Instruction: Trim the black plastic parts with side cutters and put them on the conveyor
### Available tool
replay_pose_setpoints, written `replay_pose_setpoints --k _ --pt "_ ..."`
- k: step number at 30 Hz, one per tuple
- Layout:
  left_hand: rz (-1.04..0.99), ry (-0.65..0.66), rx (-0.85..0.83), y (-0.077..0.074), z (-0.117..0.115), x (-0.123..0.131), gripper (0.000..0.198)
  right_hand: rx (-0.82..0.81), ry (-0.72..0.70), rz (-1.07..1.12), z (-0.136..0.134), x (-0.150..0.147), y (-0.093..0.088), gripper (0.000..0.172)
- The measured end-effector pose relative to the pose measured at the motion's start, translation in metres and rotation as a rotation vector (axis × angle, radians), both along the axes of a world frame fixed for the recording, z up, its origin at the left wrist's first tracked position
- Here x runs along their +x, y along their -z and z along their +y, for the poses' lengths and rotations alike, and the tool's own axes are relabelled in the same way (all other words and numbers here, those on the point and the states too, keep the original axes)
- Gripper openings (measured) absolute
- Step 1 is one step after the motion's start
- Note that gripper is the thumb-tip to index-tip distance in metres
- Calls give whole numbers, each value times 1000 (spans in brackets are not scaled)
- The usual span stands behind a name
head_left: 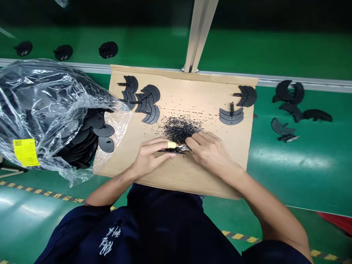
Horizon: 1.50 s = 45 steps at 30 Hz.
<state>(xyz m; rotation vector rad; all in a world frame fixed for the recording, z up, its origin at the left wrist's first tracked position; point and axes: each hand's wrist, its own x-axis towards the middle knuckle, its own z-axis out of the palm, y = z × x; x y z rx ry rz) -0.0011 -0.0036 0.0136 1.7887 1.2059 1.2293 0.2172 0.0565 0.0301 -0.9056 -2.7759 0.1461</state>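
Observation:
My left hand pinches a thin black plastic part seen nearly edge-on over the cardboard. Yellow tape wraps one of its fingertips. Closed around small metal nippers is my right hand; the tool's jaws are at the black part, and its handles are hidden in my fist. Just beyond both hands lies a pile of tiny black plastic clippings. Curved black parts lie at the sheet's far left, and two more lie at its right.
The cardboard sheet covers part of the green table. A clear plastic bag full of black discs bulges at the left. More black pieces lie at the right. A metal post rises behind the sheet.

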Motion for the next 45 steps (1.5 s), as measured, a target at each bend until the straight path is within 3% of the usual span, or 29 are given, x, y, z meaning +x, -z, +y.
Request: replay_pose_setpoints --k 10,14,18,22,25,29,34,37,45 --pt "52 37 -5 7 12 -2 17 -224 33 -135 13 2 2 22" --pt "107 57 -28 4 16 -1 21 -177 100 -196 20 2 4 20" --pt "173 90 39 2 20 4 22 -129 72 -214 22 0 -6 20" --pt "228 0 119 4 29 -1 22 -137 105 -188 23 13 -18 11" --pt "203 -19 115 7 33 -9 20 -135 107 -162 22 30 -18 19" --pt "115 -40 17 10 30 -12 22 -50 84 -121 17 46 -15 24" --pt "-214 -40 -130 13 18 -11 27 30 148 -43 10 51 -18 24" --pt "-366 -48 -156 14 9 -10 29 -49 177 -19 3 41 -20 22" --pt "-538 24 -89 7 1 -3 23 -151 147 70 -9 1 -26 13"
